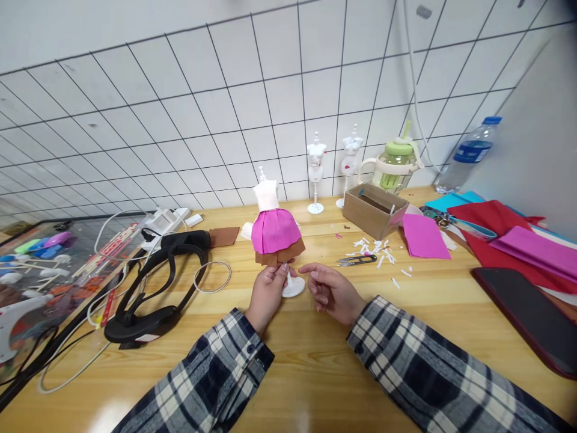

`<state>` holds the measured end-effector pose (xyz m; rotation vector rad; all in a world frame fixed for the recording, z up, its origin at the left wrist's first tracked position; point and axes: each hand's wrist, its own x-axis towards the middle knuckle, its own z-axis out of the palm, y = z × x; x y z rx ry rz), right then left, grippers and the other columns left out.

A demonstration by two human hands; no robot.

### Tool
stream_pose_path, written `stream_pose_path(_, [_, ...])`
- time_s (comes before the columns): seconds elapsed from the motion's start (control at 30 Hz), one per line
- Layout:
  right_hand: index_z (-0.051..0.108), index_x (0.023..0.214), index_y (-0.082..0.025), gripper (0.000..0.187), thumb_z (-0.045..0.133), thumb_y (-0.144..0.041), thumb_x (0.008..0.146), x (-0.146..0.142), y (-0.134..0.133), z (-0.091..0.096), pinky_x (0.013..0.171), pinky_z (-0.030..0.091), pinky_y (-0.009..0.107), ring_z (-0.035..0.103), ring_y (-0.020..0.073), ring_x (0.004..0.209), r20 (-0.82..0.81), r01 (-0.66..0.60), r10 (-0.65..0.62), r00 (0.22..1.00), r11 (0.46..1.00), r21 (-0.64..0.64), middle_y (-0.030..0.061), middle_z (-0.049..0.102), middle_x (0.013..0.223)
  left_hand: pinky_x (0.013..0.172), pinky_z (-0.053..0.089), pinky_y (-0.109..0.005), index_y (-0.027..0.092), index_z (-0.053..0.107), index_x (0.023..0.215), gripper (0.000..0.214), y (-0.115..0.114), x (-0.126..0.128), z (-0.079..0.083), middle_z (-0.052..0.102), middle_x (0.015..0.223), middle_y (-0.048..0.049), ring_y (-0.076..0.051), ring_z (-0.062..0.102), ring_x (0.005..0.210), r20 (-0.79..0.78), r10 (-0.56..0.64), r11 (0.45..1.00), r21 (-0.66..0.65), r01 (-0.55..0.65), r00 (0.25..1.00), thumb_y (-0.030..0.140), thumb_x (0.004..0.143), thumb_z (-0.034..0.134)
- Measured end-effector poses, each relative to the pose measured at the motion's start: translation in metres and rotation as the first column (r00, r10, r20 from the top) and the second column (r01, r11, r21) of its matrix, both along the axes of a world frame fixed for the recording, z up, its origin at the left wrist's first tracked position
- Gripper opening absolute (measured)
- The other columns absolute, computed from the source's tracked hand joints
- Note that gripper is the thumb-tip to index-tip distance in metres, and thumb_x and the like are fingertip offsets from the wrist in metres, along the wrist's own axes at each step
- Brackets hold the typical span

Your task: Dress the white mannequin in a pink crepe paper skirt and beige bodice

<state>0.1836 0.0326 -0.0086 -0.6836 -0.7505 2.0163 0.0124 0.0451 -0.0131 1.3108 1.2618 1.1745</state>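
Note:
A small white doll dress form [267, 193] stands slightly tilted in the middle of the table. It wears a gathered magenta skirt [274, 231] over a brown layer [280, 252]. My left hand [267, 294] is closed round the form's stand just under the brown hem; the fingers hide part of the pole. Its round white base [293, 287] shows between my hands. To the right, my right hand [331, 291] holds nothing, its index finger stretched toward the stand and the other fingers loosely bent.
Thread snips [358, 260] lie among white scraps [376, 248]. Behind are a cardboard box [375, 210], two white dress forms [316, 162] and a lidded cup [396, 165]. A phone [527, 316] and coloured fabric [426, 236] lie right; a black head strap [148, 325] and cables lie left.

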Motion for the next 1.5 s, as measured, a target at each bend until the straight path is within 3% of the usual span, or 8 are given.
stream_pose_path(0.3, [0.065,0.088,-0.017,0.023,0.065,-0.032,0.070,-0.007,0.000,-0.004,0.039,0.043,0.019,0.036,0.0040,0.038,0.211,0.111,-0.124,0.970,0.991,0.076,-0.0088,0.051,0.054,0.055,0.038,-0.024,0.015,0.069,0.079,0.035,0.001,0.000,-0.003,0.061,0.064,-0.0011,-0.013,0.049,0.056,-0.098,0.024,0.999,0.029,-0.021,0.995,0.047,0.084,0.058])
stream_pose_path(0.47, [0.069,0.080,-0.016,0.014,0.064,-0.025,0.070,-0.022,-0.011,-0.008,0.039,0.041,0.018,0.042,0.0062,0.041,0.363,0.047,-0.129,0.923,0.973,0.227,-0.0072,0.050,0.051,0.063,0.046,-0.028,0.015,0.068,0.070,0.035,0.013,-0.002,-0.008,0.072,0.077,-0.0089,-0.018,0.062,0.067,-0.169,0.041,0.999,0.029,-0.036,0.985,0.043,0.085,0.054])
stream_pose_path(0.6, [0.070,0.080,-0.017,0.013,0.058,-0.020,0.075,-0.030,-0.017,-0.009,0.043,0.037,0.017,0.046,0.0068,0.047,0.527,-0.066,-0.137,0.839,0.935,0.348,-0.0052,0.052,0.054,0.062,0.045,-0.028,0.013,0.071,0.078,0.033,0.036,-0.002,-0.014,0.072,0.072,-0.0086,-0.019,0.062,0.064,-0.270,0.100,0.995,0.051,-0.089,0.958,0.040,0.084,0.053])
stream_pose_path(0.7, [0.071,0.080,-0.017,0.015,0.056,-0.018,0.076,-0.032,-0.016,-0.009,0.045,0.038,0.017,0.048,0.0079,0.051,0.549,-0.099,-0.114,0.828,0.934,0.344,-0.0038,0.054,0.056,0.064,0.045,-0.030,0.012,0.071,0.072,0.035,0.056,0.001,-0.018,0.071,0.067,-0.0091,-0.020,0.063,0.063,-0.340,0.095,0.995,0.056,-0.080,0.935,0.040,0.082,0.054])
stream_pose_path(0.9, [0.071,0.084,-0.016,0.020,0.052,-0.014,0.077,-0.035,-0.014,-0.009,0.049,0.039,0.019,0.050,0.0093,0.054,0.584,-0.107,-0.126,0.802,0.931,0.348,-0.0027,0.056,0.059,0.067,0.047,-0.029,0.011,0.073,0.091,0.036,0.089,0.015,-0.020,0.074,0.072,-0.0079,-0.020,0.066,0.067,-0.429,0.033,0.996,0.088,0.005,0.903,0.038,0.085,0.049])
stream_pose_path(1.07, [0.071,0.083,-0.014,0.021,0.051,-0.011,0.078,-0.035,-0.014,-0.003,0.053,0.039,0.020,0.054,0.0098,0.055,0.595,-0.128,-0.127,0.794,0.922,0.367,-0.0026,0.057,0.059,0.062,0.045,-0.027,0.014,0.074,0.082,0.035,0.110,0.024,-0.024,0.072,0.068,-0.0061,-0.019,0.064,0.064,-0.491,0.017,0.993,0.113,0.044,0.871,0.040,0.085,0.051])
stream_pose_path(1.33, [0.071,0.084,-0.016,0.021,0.051,-0.014,0.078,-0.036,-0.012,-0.009,0.053,0.040,0.020,0.055,0.0108,0.058,0.594,-0.149,-0.132,0.793,0.905,0.400,-0.0024,0.057,0.060,0.056,0.044,-0.024,0.016,0.074,0.082,0.031,0.103,0.027,-0.022,0.071,0.064,-0.0042,-0.016,0.066,0.057,-0.542,0.049,0.991,0.133,0.028,0.839,0.040,0.086,0.056])
stream_pose_path(1.5, [0.070,0.087,-0.016,0.022,0.049,-0.016,0.079,-0.032,-0.009,-0.010,0.048,0.040,0.020,0.050,0.0095,0.051,0.594,-0.173,-0.065,0.802,0.926,0.335,-0.0031,0.054,0.059,0.056,0.043,-0.024,0.016,0.074,0.081,0.028,0.099,0.027,-0.020,0.070,0.062,-0.0035,-0.015,0.064,0.056,-0.600,0.068,0.987,0.159,0.036,0.797,0.038,0.086,0.058])
